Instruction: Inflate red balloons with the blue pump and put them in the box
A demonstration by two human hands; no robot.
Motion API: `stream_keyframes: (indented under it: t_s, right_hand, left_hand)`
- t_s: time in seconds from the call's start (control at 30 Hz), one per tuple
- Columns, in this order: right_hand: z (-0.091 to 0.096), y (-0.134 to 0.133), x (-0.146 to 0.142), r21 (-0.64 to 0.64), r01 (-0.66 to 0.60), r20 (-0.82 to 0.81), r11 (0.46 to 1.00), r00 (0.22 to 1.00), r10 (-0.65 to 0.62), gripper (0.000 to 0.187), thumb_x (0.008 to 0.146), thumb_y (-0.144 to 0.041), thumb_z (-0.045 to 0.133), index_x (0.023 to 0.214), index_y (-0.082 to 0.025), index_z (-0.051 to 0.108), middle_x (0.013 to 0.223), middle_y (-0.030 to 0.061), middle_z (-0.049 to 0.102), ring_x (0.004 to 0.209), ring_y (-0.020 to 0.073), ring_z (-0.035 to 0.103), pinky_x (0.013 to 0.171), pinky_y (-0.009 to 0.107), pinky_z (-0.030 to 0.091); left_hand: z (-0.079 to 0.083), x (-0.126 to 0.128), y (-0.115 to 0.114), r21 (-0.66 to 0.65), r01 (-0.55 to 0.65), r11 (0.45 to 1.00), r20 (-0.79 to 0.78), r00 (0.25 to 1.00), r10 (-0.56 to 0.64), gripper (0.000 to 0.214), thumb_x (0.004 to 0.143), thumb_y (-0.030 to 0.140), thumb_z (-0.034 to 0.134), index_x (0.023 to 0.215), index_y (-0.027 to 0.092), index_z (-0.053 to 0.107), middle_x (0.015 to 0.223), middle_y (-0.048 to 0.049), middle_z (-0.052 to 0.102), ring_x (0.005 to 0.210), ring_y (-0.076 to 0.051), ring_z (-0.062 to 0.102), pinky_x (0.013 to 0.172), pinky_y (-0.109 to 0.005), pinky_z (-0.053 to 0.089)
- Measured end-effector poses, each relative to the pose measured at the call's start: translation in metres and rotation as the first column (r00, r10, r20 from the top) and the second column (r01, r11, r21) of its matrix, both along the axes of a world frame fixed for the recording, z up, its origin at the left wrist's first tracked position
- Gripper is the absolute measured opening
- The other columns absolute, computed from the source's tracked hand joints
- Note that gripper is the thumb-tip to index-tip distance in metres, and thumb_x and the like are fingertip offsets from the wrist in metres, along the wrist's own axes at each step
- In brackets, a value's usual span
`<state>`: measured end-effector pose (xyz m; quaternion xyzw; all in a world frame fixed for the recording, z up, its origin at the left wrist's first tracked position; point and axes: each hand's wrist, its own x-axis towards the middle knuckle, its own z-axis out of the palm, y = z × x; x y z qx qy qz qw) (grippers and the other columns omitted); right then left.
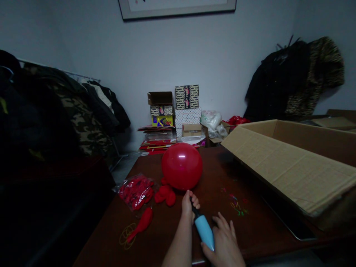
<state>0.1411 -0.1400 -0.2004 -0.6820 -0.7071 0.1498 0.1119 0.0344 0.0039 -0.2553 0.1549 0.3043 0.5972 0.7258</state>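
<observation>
A round, inflated red balloon [182, 167] stands over the middle of the table, its neck end down at my left hand. My left hand [189, 203] is closed around the balloon's neck, together with the black nozzle end of a blue hand pump [204, 231]. The pump slants down to the right. My right hand [224, 241] is beside the pump's lower end, fingers spread, the thumb close to or touching the blue barrel. Whether the thumb presses on it I cannot tell. The fingers are not wrapped around the pump.
On the brown table [167, 237] lie a bag of red balloons [136, 191], loose red balloons [166, 194], a limp balloon [142, 222] over yellow rubber bands [124, 237], and small coloured bands [236, 205]. A large cardboard box [289, 163] fills the right side above a dark flat device [292, 218].
</observation>
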Motion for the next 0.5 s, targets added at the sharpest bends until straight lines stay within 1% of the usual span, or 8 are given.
stream_keyframes:
  t_s: [0.1, 0.17, 0.33, 0.43, 0.5]
  right_hand:
    - [-0.005, 0.001, -0.002, -0.023, 0.005, 0.014, 1.000, 1.000, -0.004, 0.053, 0.071, -0.046, 0.048, 0.110, -0.012, 0.062, 0.138, 0.0144, 0.044, 0.136, 0.0331, 0.022, 0.110, 0.056, 0.007]
    - [-0.010, -0.001, -0.001, -0.017, -0.006, 0.026, 1.000, 1.000, 0.007, 0.054, 0.071, -0.046, 0.048, 0.111, -0.013, 0.061, 0.138, 0.0146, 0.044, 0.136, 0.0334, 0.021, 0.110, 0.057, 0.007]
    - [-0.021, -0.008, 0.005, -0.044, -0.053, 0.048, 0.998, 0.997, 0.055, 0.055, 0.072, -0.046, 0.049, 0.113, -0.011, 0.060, 0.137, 0.0162, 0.045, 0.136, 0.0343, 0.022, 0.110, 0.057, 0.010]
    - [-0.034, -0.016, 0.010, 0.000, -0.034, 0.085, 0.999, 0.996, 0.034, 0.047, 0.069, -0.041, 0.055, 0.106, -0.013, 0.064, 0.134, 0.0145, 0.049, 0.134, 0.0353, 0.026, 0.109, 0.058, 0.013]
    - [-0.046, -0.024, 0.013, 0.058, 0.000, 0.130, 0.998, 0.992, -0.008, 0.033, 0.073, -0.030, 0.052, 0.099, -0.016, 0.067, 0.130, 0.0112, 0.054, 0.131, 0.0331, 0.033, 0.108, 0.058, 0.018]
  left_hand:
    - [-0.001, 0.001, -0.001, 0.017, 0.012, 1.000, -0.023, 1.000, -0.011, 0.037, 0.068, 0.047, 0.064, 0.067, 0.021, 0.038, 0.044, 0.0100, 0.033, 0.033, -0.004, 0.025, 0.036, -0.019, 0.012]
    - [0.000, 0.002, -0.003, 0.021, 0.011, 1.000, -0.039, 0.999, -0.010, 0.038, 0.067, 0.048, 0.064, 0.067, 0.021, 0.037, 0.044, 0.0101, 0.033, 0.033, -0.004, 0.025, 0.036, -0.019, 0.012]
    - [0.003, 0.004, -0.007, 0.027, -0.010, 1.000, -0.070, 0.997, 0.012, 0.037, 0.067, 0.047, 0.063, 0.067, 0.022, 0.036, 0.043, 0.0103, 0.032, 0.032, -0.004, 0.025, 0.036, -0.019, 0.012]
    - [0.003, 0.004, -0.008, 0.029, -0.017, 0.999, -0.071, 0.997, 0.019, 0.036, 0.069, 0.047, 0.062, 0.067, 0.022, 0.036, 0.043, 0.0101, 0.032, 0.032, -0.004, 0.025, 0.036, -0.019, 0.011]
    - [0.002, 0.004, -0.007, 0.027, -0.016, 1.000, -0.065, 0.998, 0.017, 0.035, 0.070, 0.046, 0.061, 0.067, 0.022, 0.036, 0.043, 0.0100, 0.033, 0.032, -0.004, 0.025, 0.036, -0.020, 0.012]
